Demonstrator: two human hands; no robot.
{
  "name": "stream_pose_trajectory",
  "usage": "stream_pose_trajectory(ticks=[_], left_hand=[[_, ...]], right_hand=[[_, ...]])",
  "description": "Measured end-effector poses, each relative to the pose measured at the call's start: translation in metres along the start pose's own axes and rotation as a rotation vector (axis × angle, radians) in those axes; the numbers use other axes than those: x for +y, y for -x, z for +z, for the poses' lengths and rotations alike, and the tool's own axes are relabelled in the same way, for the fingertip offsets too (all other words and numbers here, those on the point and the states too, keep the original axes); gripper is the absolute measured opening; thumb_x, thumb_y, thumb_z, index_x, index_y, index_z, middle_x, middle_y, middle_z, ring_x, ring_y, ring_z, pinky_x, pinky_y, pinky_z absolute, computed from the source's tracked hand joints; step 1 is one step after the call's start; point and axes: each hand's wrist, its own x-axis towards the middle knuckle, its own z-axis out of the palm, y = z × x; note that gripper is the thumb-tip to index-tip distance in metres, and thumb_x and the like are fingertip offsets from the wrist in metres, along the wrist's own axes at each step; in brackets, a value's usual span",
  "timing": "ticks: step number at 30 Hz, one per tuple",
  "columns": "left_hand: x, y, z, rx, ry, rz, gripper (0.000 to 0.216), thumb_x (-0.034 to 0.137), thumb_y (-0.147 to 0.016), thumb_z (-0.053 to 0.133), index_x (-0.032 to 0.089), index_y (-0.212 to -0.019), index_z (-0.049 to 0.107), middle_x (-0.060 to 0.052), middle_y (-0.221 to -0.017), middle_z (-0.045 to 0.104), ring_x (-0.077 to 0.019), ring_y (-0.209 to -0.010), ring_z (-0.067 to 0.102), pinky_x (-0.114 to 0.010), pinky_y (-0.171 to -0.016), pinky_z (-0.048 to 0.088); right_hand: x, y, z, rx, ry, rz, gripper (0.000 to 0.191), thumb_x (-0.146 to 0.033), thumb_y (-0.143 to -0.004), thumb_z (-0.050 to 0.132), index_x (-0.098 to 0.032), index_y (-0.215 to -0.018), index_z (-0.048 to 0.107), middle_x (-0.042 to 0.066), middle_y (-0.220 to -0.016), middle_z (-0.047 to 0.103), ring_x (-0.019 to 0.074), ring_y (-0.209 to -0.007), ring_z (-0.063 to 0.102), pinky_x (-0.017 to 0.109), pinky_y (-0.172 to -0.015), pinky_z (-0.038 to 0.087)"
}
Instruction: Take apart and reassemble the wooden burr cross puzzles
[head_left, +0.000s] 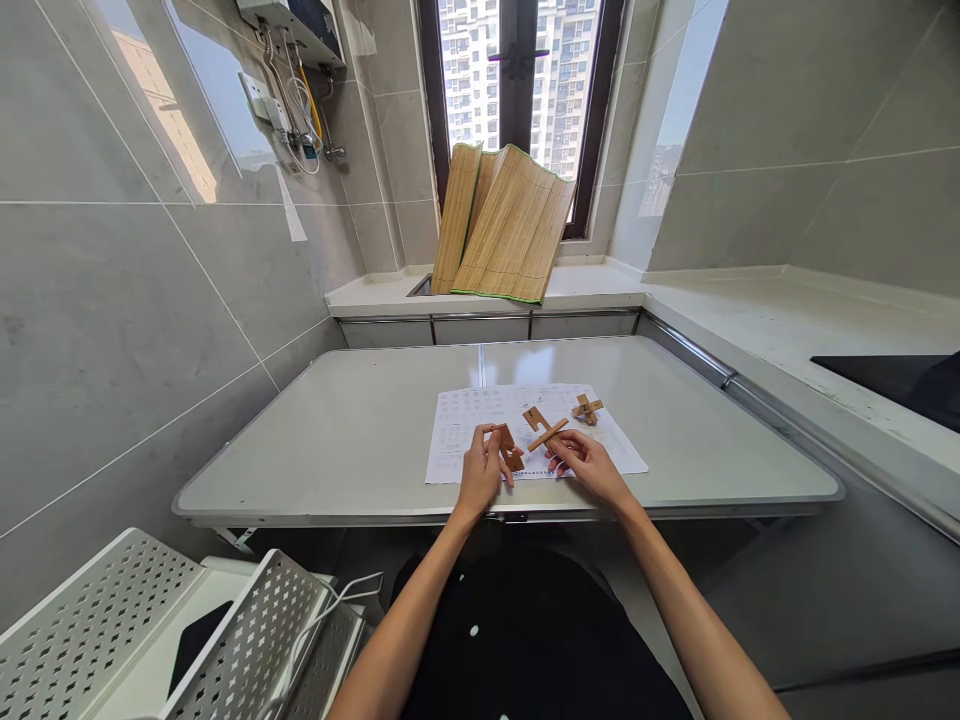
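My left hand [482, 470] is closed on a brown notched wooden puzzle piece [510, 449], held over the printed paper sheet [465, 420]. Between the fingers of my right hand [589, 464] is a slim wooden puzzle stick [546, 436], tilted up to the right. A second notched wooden piece [535, 418] shows just behind that stick; whether my right hand touches it I cannot tell. Farther back on the sheet's right side sits a cross-shaped assembly of wooden pieces [587, 409], apart from both hands.
The sheet lies on a white folding table [337, 440]. Behind it, a bamboo mat [517, 225] leans by the window on a white ledge [382, 292]. A white perforated rack [262, 630] with a cable stands at lower left. A counter [750, 300] runs along the right.
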Motion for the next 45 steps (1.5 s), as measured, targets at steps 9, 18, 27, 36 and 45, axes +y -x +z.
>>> stream_pose_trajectory(ticks=[9,18,27,36,45], left_hand=[[-0.005,-0.001,0.000,-0.051,0.040,-0.038,0.044,0.064,-0.100,0.041,0.023,-0.116,0.042,0.008,-0.050,0.061,-0.0112,-0.029,0.049,-0.020,-0.036,0.037],[-0.015,-0.005,0.004,-0.048,0.115,0.004,0.045,0.056,-0.096,0.057,0.023,-0.119,0.037,-0.002,-0.093,0.072,-0.0083,-0.043,0.058,-0.022,-0.042,0.046],[-0.007,-0.008,-0.001,-0.059,0.255,0.011,0.039,0.056,-0.092,0.065,0.018,-0.099,0.061,-0.001,-0.082,0.065,-0.0098,-0.059,0.059,-0.024,-0.054,0.049],[-0.010,-0.011,-0.001,-0.084,0.376,-0.048,0.044,0.061,-0.090,0.065,0.018,-0.092,0.057,0.008,-0.063,0.046,-0.0072,-0.047,0.045,-0.023,-0.047,0.041],[-0.011,-0.010,0.000,-0.124,0.432,-0.099,0.045,0.059,-0.088,0.068,0.020,-0.098,0.048,0.006,-0.067,0.057,-0.0073,-0.047,0.051,-0.022,-0.047,0.045]], right_hand=[[-0.001,0.000,0.000,-0.003,-0.004,-0.007,0.045,-0.059,-0.084,0.076,-0.018,-0.101,0.068,0.007,-0.087,0.075,0.0177,-0.068,0.070,0.029,-0.059,0.055],[-0.002,0.000,0.000,0.004,-0.007,-0.003,0.045,-0.059,-0.083,0.077,-0.018,-0.100,0.068,0.006,-0.085,0.074,0.0176,-0.068,0.070,0.028,-0.059,0.054],[0.000,0.000,-0.001,0.013,0.004,-0.002,0.045,-0.060,-0.084,0.075,-0.019,-0.101,0.068,0.006,-0.087,0.074,0.0181,-0.070,0.070,0.029,-0.059,0.055],[-0.002,0.001,0.000,0.004,0.006,0.000,0.045,-0.059,-0.084,0.076,-0.019,-0.100,0.067,0.006,-0.085,0.074,0.0178,-0.069,0.069,0.029,-0.060,0.054],[-0.006,0.002,0.000,-0.001,0.016,-0.004,0.045,-0.061,-0.082,0.076,-0.019,-0.097,0.068,0.005,-0.082,0.073,0.0191,-0.069,0.069,0.030,-0.060,0.055]])
